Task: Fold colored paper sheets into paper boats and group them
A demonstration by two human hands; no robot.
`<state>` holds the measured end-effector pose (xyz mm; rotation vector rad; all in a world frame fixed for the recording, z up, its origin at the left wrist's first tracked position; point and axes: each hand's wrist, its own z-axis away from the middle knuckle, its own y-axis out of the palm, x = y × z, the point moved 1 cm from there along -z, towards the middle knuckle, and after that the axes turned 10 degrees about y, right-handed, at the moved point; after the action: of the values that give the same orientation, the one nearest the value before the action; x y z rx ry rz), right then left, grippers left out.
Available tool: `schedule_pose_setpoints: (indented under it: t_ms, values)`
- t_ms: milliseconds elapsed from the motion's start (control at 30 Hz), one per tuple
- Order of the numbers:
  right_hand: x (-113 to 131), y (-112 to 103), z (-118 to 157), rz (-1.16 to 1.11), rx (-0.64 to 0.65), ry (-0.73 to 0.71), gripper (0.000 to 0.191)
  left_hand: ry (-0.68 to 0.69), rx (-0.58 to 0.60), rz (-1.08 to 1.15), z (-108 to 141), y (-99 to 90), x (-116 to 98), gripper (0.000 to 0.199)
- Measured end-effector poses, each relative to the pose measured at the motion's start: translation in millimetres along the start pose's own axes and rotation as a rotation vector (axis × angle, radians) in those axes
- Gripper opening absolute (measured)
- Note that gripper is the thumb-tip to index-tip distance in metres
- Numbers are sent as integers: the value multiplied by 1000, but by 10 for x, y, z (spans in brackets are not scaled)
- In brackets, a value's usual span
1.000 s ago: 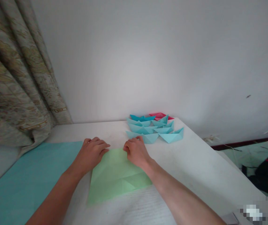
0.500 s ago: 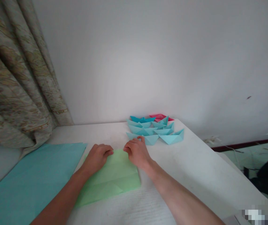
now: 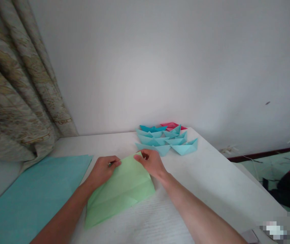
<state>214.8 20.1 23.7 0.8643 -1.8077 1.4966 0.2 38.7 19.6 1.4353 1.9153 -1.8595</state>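
Note:
A light green sheet of paper (image 3: 123,191) with a crease across its lower part lies tilted on the white table. My left hand (image 3: 105,169) pinches its far edge near the left, thumb and fingers closed on it. My right hand (image 3: 151,162) grips the far right corner, which is lifted a little off the table. Just beyond my right hand sit several light blue folded paper boats (image 3: 184,147), set in rows.
A stack of large blue paper sheets (image 3: 38,186) covers the table's left side. Behind the light blue boats are a darker blue boat (image 3: 152,128) and a pink one (image 3: 172,126). A patterned curtain (image 3: 20,84) hangs at left, against the wall (image 3: 145,67).
The green paper has turned slightly, its right side rising and shifting away from me. My right hand has closed in a pinch on its far right corner.

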Motion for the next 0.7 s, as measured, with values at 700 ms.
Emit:
schedule_pose_setpoints:
  t_ms: [700]
  values:
    - [-68, -146, -35, 38, -503, 4, 32, -102, -353, 57, 17, -106, 208, 31]
